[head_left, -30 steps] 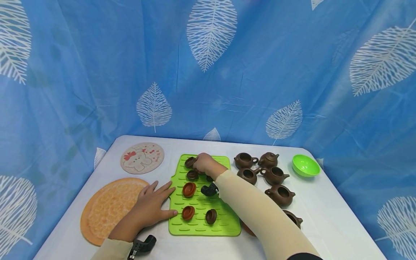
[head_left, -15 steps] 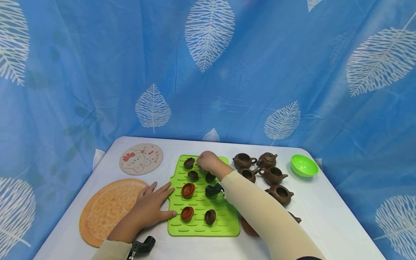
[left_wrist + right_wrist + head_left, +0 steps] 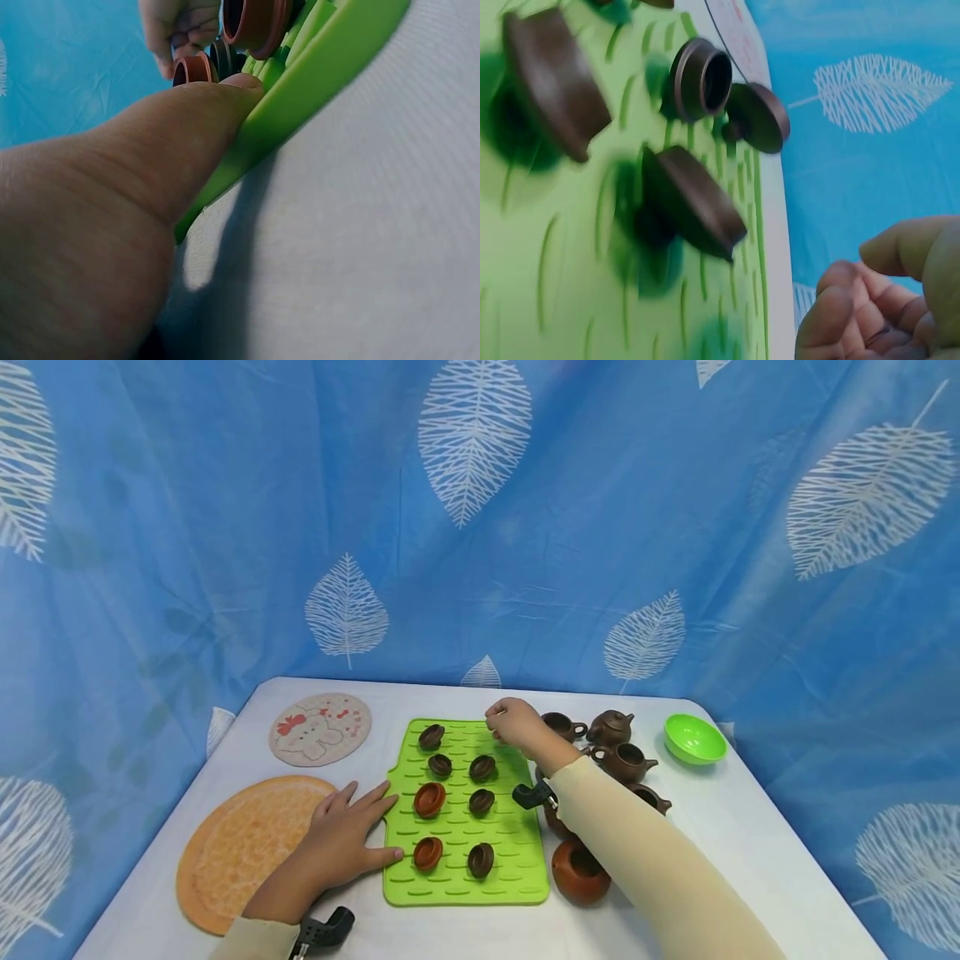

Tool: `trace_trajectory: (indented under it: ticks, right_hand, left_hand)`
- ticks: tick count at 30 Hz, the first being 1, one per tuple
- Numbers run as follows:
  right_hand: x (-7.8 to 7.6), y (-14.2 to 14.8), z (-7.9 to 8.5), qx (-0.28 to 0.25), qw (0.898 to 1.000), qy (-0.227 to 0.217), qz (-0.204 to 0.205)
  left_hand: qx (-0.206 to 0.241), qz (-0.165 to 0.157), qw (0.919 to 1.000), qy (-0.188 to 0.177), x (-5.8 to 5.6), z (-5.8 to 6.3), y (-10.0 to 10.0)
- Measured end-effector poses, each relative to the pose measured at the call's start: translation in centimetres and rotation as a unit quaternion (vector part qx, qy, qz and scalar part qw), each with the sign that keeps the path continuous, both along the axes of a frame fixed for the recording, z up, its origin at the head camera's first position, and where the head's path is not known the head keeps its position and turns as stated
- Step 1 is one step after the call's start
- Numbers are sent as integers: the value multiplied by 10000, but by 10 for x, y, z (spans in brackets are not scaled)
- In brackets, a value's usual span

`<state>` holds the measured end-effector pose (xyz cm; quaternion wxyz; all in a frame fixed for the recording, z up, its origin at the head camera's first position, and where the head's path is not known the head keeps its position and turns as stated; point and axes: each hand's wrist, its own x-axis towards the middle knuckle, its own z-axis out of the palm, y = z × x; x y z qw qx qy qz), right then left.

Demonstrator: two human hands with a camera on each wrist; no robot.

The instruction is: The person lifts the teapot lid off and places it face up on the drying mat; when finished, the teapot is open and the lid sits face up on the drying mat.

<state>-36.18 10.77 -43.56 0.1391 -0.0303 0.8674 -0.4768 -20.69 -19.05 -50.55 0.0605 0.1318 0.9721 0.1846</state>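
My left hand point(image 3: 337, 835) rests with spread fingers over the left edge of a green ridged mat point(image 3: 517, 852); its thumb lies on the rim. Several small teapot lids stand on the mat in two columns. Most are dark brown, such as the far-left lid point(image 3: 431, 737) and a lid point(image 3: 694, 201) in the right wrist view; two are red-brown, including the near one point(image 3: 428, 853). Above the mat's far right corner hovers my right hand point(image 3: 519, 725). Its fingers are loosely curled, thumb apart from them, with nothing seen between.
Right of the mat stand several brown teapots point(image 3: 626, 762), one lidded point(image 3: 611, 727), partly behind my right arm. A red-brown teapot point(image 3: 581, 872) is nearer. A green bowl point(image 3: 695, 739) stands far right; a round orange mat point(image 3: 240, 843) and a rabbit-print mat point(image 3: 322, 729) lie left.
My right hand has left the far-left lid and moved right, past the mat's far right corner. A red-brown teapot has come out from behind the arm. My left hand stays on the mat.
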Motion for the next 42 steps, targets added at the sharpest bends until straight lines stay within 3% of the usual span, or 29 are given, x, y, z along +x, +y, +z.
trace_trajectory:
  ticks: [8,19,24,33,42]
  right_hand:
    - [-3,32,-4,24,9996,206,-205]
    - [-6,73,11,368,9958,641,-536]
    - [-11,99,15,554,9948,552,-654]
    - [-16,142,17,344,9926,624,-978]
    - [-13,177,12,1059,9816,506,-1504]
  left_hand:
    - [33,-25,10000,-60,0,-2,0]
    - [62,-1,10000,23,0,1,-2]
    - [48,-21,10000,-35,1,-3,0]
    - [62,-25,10000,50,-1,1,-1]
    - [44,-55,10000,-28,0,1,-1]
